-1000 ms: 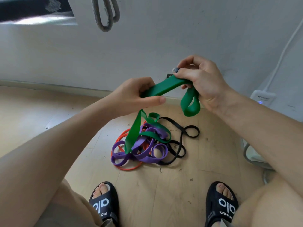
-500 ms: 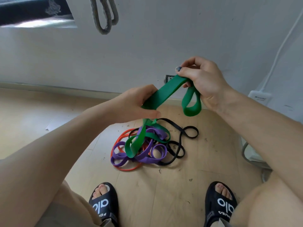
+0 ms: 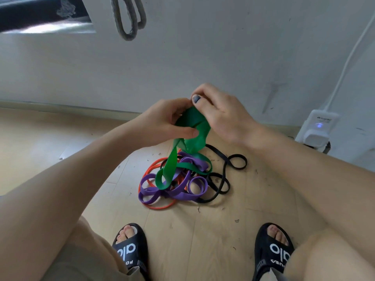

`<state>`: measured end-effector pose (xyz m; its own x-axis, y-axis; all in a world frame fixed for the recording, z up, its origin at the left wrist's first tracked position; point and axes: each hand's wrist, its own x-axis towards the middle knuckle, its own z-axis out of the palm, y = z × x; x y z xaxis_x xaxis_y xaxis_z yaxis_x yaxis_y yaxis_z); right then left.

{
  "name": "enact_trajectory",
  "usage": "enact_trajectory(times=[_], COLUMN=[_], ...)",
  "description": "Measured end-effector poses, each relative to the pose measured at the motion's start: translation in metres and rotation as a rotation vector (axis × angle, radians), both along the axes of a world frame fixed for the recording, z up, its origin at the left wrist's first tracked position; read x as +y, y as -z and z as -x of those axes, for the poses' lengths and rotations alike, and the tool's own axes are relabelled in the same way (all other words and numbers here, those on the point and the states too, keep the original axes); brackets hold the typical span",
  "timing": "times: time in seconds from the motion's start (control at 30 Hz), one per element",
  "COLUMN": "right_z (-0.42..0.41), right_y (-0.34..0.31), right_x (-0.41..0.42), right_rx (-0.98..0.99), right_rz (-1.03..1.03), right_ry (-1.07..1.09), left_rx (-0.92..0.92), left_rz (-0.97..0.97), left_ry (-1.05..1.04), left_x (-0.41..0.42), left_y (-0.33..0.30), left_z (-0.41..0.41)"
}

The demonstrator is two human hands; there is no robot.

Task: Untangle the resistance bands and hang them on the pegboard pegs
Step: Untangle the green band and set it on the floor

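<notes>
A wide green band (image 3: pixel 192 126) is bunched between both hands above the floor. My left hand (image 3: pixel 162 122) grips its left side, thumb pressed on the folded part. My right hand (image 3: pixel 221 116) pinches its upper right end. The green band's tail drops into a tangled pile on the wooden floor: a purple band (image 3: pixel 182 194), an orange band (image 3: pixel 160 206) underneath and a thin black band (image 3: pixel 225 179) trailing to the right. A grey band (image 3: pixel 126 21) hangs on the white wall at the top. The pegs are out of view.
White wall (image 3: pixel 223 57) runs close behind the pile. A white plug-in device (image 3: pixel 318 126) with a blue light and cord sits at the right. My two feet in black sandals (image 3: pixel 132 250) stand near the bottom edge. Small debris dots the floor.
My hands have come together, folding the stretched green band into a bunch. The loop that hung below my right hand is now gathered between the hands.
</notes>
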<state>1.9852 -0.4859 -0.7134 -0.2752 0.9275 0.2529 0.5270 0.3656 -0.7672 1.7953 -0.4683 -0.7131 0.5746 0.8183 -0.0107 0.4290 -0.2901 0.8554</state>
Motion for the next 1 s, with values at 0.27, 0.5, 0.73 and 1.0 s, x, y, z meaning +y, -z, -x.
enact_trajectory(times=[0.27,0.5,0.73,1.0], right_z=[0.012,0.012,-0.001,-0.023], right_y=[0.011,-0.001,-0.016,-0.019], right_x=[-0.001,0.002,0.01,0.018], right_rx=[-0.146,0.1,0.294,0.182], right_rz=[-0.109,-0.082,-0.093,-0.121], right_ry=[-0.009,0.109,0.289,0.358], left_rx=[0.08,0.085,0.142,0.132], left_rz=[0.001,0.006,-0.067,-0.17], left_ry=[-0.046,0.026,0.026,-0.043], left_x=[-0.002,0.001,0.012,0.01], left_y=[-0.006,0.006,0.012,-0.001], left_z=[0.004,0.001,-0.001,0.004])
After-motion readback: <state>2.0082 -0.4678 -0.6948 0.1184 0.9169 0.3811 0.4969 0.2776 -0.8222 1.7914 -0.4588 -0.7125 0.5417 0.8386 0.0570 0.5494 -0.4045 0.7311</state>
